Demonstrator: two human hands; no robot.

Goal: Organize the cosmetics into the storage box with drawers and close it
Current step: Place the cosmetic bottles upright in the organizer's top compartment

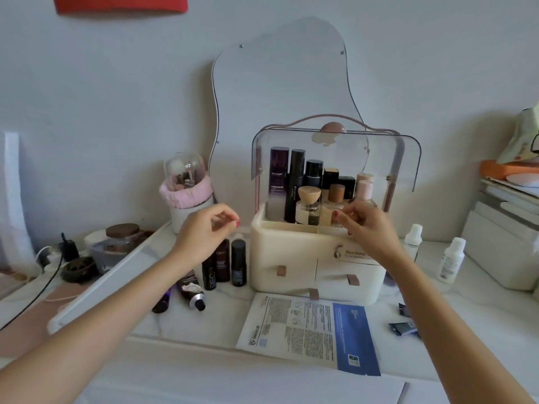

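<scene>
A: How far along is the sorting, would you say?

B: Partly done, I judge; the storage box (315, 252) already carries a row of bottles in its top compartment under the raised clear lid (335, 158), but the lid is up and several things wait outside

A: Which ones?

B: Three dark bottles (226, 265) stand just below the left hand (204, 231), beside the box's left wall; two tubes (191, 293) lie nearer the person than those; two white bottles (450, 259) stand beyond the right hand (367, 225) on its outer side; small dark sachets (404, 326) lie under the right forearm, and a printed sheet mask packet (309, 330) lies in front of the drawers, which look pushed in

A: And the hands themselves?

B: The left hovers with fingers loosely curled, thumb near forefinger, nothing in it that I can see; the right is at the box's front rim, fingers bent around a pale pink bottle (363, 191) in the compartment, though whether it truly grips it I cannot tell
</scene>
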